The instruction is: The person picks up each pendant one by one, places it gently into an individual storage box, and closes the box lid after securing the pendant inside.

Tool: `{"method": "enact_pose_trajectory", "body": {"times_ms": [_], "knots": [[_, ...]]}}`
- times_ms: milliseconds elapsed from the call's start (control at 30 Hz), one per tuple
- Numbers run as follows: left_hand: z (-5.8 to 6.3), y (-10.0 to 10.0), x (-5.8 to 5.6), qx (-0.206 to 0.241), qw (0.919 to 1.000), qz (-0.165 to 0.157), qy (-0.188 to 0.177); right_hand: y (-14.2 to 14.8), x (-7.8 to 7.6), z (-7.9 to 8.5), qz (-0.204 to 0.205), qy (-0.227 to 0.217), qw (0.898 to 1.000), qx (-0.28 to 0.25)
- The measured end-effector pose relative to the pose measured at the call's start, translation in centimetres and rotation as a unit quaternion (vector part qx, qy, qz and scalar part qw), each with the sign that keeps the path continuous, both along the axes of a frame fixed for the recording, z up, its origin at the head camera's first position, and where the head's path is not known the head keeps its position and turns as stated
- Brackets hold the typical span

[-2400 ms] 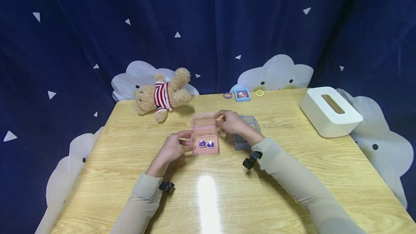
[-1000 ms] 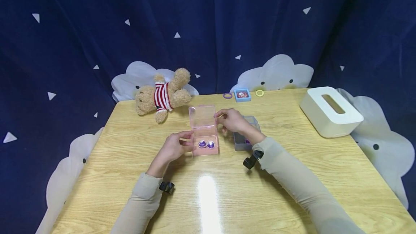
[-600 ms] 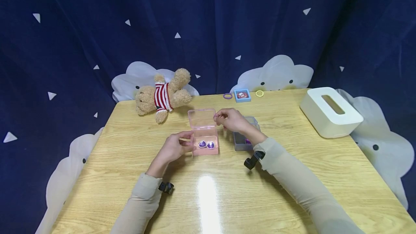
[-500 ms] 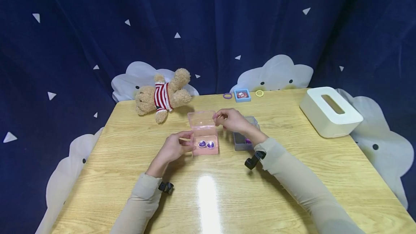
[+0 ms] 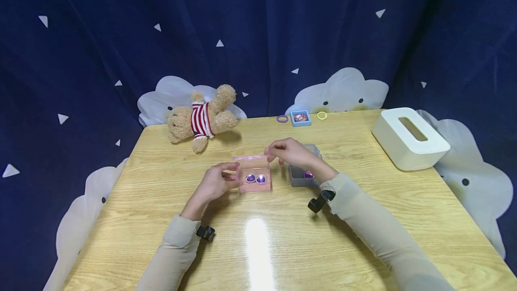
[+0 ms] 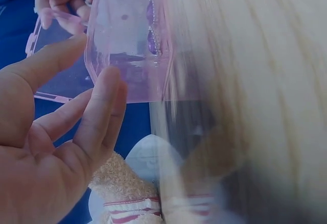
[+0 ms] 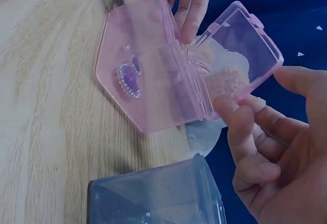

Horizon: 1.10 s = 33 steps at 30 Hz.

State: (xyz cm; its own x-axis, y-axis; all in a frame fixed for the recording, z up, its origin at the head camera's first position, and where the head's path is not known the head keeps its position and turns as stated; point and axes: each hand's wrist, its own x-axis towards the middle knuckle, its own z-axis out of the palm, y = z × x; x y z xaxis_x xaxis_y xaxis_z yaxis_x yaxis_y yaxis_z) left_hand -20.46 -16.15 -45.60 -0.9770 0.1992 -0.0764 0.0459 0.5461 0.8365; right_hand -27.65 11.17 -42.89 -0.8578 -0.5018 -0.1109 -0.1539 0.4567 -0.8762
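A clear pink box (image 5: 255, 187) with a hinged lid stands mid-table. Inside lie two purple gem-like ornaments (image 5: 256, 178) with beaded rims. At its left end my left hand (image 5: 214, 184) touches the box with relaxed, spread fingers. My right hand (image 5: 291, 151) pinches the lid (image 7: 245, 35) at its right edge, thumb at one corner in the right wrist view. Raised from the box, the lid shows nearly edge-on in the head view. Just under my right wrist is a clear grey-blue box (image 5: 300, 182) holding a purple ornament (image 5: 308, 174); my arm partly covers it.
A teddy bear (image 5: 200, 120) in a striped top lies at the back left. Along the far edge are a purple ring (image 5: 282, 119), a blue square frame (image 5: 300, 118) and a yellow ring (image 5: 322, 115). A white tissue box (image 5: 409, 140) sits at the right.
My right hand has swung the pink lid up from leaning back and then forward, until it looks like a thin strip in the head view. The left hand has stayed in place.
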Motion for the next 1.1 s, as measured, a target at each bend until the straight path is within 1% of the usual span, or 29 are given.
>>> {"method": "enact_pose_trajectory", "body": {"times_ms": [100,267,500,600,700,833,933,1100], "knots": [[-0.08,-0.01,0.01,-0.005,1.0000,0.006,0.000,0.04,0.33,0.12,0.015,0.005,1.000,0.016],[-0.14,0.07,0.09,-0.006,0.9999,0.014,-0.005,0.07,0.47,-0.13,0.037,0.016,0.999,0.035],[0.05,0.20,0.27,0.009,0.9991,0.031,-0.028,-0.05,0.54,-0.23,0.045,0.016,0.998,0.045],[0.01,0.20,0.28,0.011,0.9990,0.033,-0.029,-0.18,0.60,-0.18,0.044,0.018,0.997,0.053],[-0.11,0.18,0.23,0.022,0.9991,0.029,-0.023,-0.33,0.70,-0.22,0.041,0.027,0.997,0.064],[-0.07,0.06,0.23,0.029,0.9993,0.015,-0.018,-0.56,0.70,-0.33,0.041,0.062,0.993,0.094],[0.04,0.00,0.29,0.020,0.9996,0.003,-0.022,-0.71,0.73,-0.30,0.044,0.089,0.989,0.113],[0.00,-0.07,0.32,-0.006,0.9997,-0.009,-0.023,-0.88,0.73,-0.36,0.043,0.104,0.985,0.131]]}}
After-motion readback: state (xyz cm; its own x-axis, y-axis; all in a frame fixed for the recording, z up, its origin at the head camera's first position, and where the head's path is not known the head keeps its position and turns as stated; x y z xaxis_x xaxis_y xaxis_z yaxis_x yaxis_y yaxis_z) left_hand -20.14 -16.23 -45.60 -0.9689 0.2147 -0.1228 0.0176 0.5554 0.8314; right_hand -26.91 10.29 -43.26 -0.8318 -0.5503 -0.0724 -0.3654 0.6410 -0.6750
